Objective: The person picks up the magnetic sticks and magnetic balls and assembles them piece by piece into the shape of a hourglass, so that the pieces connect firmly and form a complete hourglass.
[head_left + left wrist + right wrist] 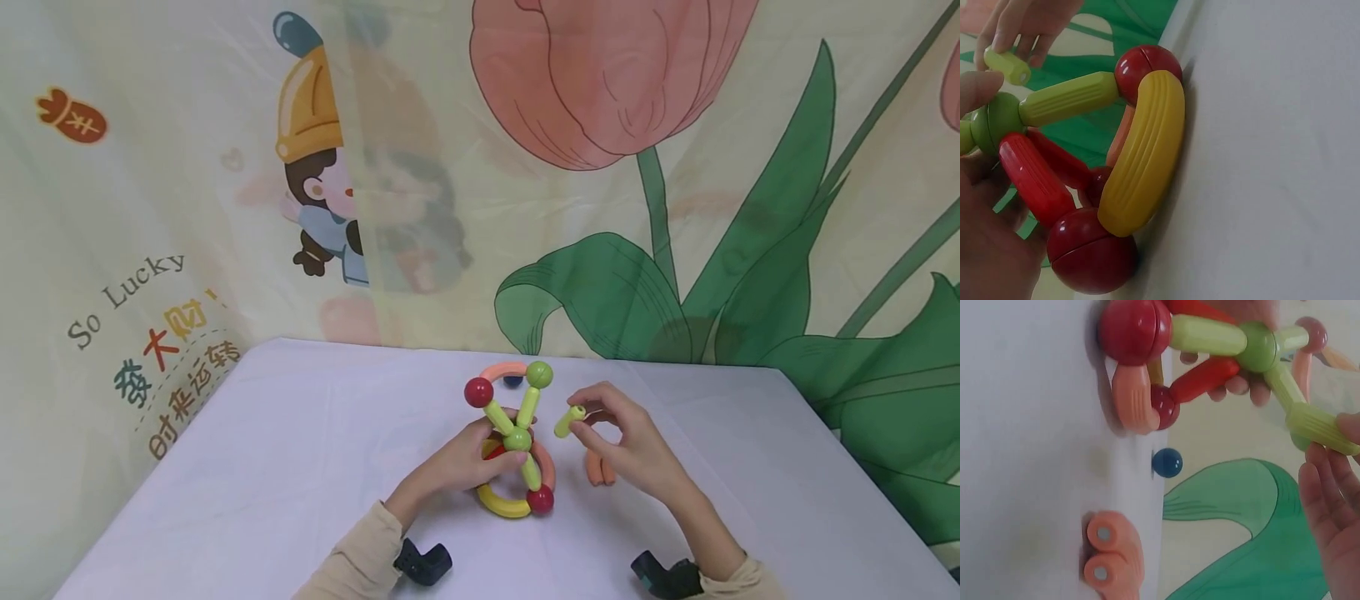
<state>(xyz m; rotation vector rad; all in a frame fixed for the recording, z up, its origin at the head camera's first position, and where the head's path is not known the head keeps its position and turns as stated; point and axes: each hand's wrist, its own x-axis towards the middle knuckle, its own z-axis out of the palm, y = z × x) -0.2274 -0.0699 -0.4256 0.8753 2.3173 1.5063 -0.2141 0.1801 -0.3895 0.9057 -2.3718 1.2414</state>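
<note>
A structure of magnetic sticks and balls stands on the table, its green centre ball (517,439) joined to light green and red sticks. My left hand (468,457) grips it around that middle ball, the thumb across the front. Its base has red balls (1092,250) and a curved yellow stick (1144,153). On top, a red ball (478,392) and a green ball (539,374) are linked by a curved orange stick (504,369). To the right, my right hand (630,442) pinches a loose light green stick (567,422) between thumb and fingers, apart from the structure in the head view.
Two curved orange sticks (599,468) lie side by side on the white table (315,467), below the right hand. Behind the structure sits a dark blue ball (1167,462). A printed curtain (420,167) hangs along the table's far edge.
</note>
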